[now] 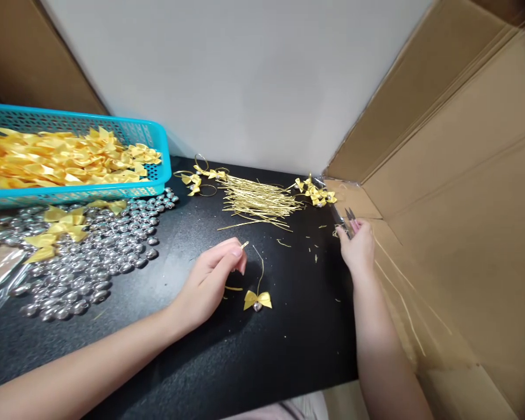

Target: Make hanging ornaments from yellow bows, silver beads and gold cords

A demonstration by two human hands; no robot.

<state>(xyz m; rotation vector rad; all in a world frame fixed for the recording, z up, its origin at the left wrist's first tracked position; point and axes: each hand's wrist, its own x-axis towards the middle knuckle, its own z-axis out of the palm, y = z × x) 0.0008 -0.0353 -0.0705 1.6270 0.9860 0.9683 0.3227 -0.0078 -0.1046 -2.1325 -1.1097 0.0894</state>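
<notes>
My left hand (216, 271) is closed in a pinch on a gold cord (244, 245), whose short end pokes out past the thumb. Just right of it, a yellow ribbon bow (258, 300) with a small silver bell lies on the black table, a thin gold strand rising from it. Whether that strand joins the pinched cord I cannot tell. At the table's right edge, my right hand (359, 245) is closed around small snips (349, 214), their dark pointed blades facing away from me. Its palm hides the handles.
A bundle of gold cords (262, 201) lies mid-table between finished-looking bow pieces (317, 192). On the left, a turquoise basket (165, 154) holds yellow bows, with many silver bells (83, 274) spread before it. Cardboard (464, 175) walls the right side; cord scraps (315, 258) dot the table.
</notes>
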